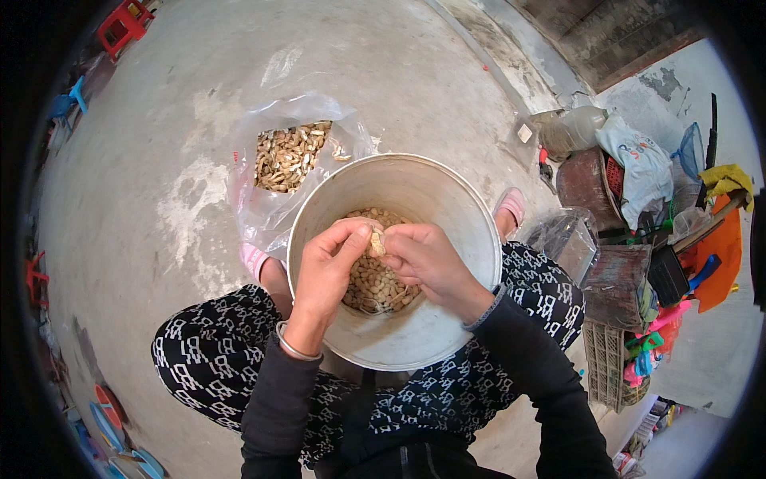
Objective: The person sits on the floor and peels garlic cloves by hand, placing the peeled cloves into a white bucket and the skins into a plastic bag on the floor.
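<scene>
My left hand [330, 257] and my right hand [428, 260] meet above a tall, pale round bucket [395, 353] standing between my knees. A peanut pod [377, 242] is pinched between the fingertips of both hands. Down in the bucket lies a heap of whole peanuts [380, 287], partly hidden by my hands. Just beyond the bucket's left rim, a clear plastic bag [254, 218] rests on the floor with its mouth spread. Inside it is a pile of peanut shells [290, 155].
Clutter lines the right wall: a large plastic jug [574, 129], a brown bucket [589, 182], a plastic crate [601, 365] and an orange plastic piece [721, 257]. A red stool [122, 27] and a blue stool [69, 102] stand far left. My slippered feet flank the bucket.
</scene>
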Available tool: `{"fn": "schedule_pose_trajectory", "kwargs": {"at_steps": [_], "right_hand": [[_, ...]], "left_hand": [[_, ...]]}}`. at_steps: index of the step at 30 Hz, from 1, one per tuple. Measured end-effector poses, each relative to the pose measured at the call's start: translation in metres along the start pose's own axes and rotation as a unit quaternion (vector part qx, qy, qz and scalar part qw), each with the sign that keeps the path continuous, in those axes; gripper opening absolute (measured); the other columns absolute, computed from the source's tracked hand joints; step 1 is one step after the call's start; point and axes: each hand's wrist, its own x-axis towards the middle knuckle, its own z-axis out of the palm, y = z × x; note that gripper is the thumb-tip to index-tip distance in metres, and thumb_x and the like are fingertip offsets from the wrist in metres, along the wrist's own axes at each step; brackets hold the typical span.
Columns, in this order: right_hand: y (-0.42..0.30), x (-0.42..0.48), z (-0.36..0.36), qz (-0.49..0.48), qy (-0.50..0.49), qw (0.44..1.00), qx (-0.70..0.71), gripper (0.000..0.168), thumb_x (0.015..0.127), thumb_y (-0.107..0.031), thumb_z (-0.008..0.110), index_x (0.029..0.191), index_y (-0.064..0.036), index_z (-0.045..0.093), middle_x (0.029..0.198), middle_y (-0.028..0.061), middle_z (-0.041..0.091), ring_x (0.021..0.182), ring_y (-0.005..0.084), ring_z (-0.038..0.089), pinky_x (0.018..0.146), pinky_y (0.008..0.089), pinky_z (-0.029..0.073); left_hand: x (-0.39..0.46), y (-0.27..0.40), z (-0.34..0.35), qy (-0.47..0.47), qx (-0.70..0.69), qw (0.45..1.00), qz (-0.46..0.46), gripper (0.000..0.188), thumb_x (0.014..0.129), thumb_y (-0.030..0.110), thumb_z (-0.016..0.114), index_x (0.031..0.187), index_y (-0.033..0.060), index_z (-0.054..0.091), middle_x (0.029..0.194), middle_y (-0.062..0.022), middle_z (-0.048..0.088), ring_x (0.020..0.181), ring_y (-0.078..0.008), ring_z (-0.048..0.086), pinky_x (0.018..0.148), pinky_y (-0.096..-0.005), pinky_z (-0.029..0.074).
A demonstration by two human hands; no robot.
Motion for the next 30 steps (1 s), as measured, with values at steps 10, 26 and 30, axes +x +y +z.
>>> {"fn": "schedule_pose_trajectory", "kwargs": {"at_steps": [10,26,30], "right_hand": [[-0.005,-0.002,0.0,0.017,-0.037,0.998,0.041,0.04,0.095,-0.038,0.041,0.091,-0.002,0.055,0.06,-0.0056,0.038,0.045,0.0003,0.027,0.038,0.0158,0.021],[-0.09,-0.058,-0.071,-0.307,0.173,0.932,0.082,0.042,0.093,-0.038,0.045,0.084,0.001,0.057,0.053,-0.0073,0.033,0.042,0.0013,0.026,0.037,0.0171,0.021],[-0.108,-0.131,-0.143,-0.473,0.402,0.784,-0.021,0.032,0.093,-0.027,0.049,0.081,0.001,0.057,0.054,-0.0078,0.032,0.042,0.0,0.025,0.037,0.0171,0.016]], "left_hand": [[0.02,0.037,-0.008,0.096,0.015,0.987,0.124,0.02,0.088,0.017,0.056,0.096,0.0002,0.064,0.092,0.0006,0.06,0.09,-0.0086,0.052,0.083,-0.0243,0.04],[0.05,0.028,-0.082,0.156,0.596,0.767,0.18,0.031,0.086,0.028,0.057,0.1,0.0016,0.064,0.107,-0.018,0.058,0.103,-0.0326,0.051,0.091,-0.0382,0.038],[0.047,0.014,-0.082,0.106,0.488,0.862,0.091,0.032,0.087,0.027,0.056,0.093,-0.0027,0.064,0.106,-0.0181,0.059,0.096,-0.0305,0.056,0.085,-0.0362,0.041]]}}
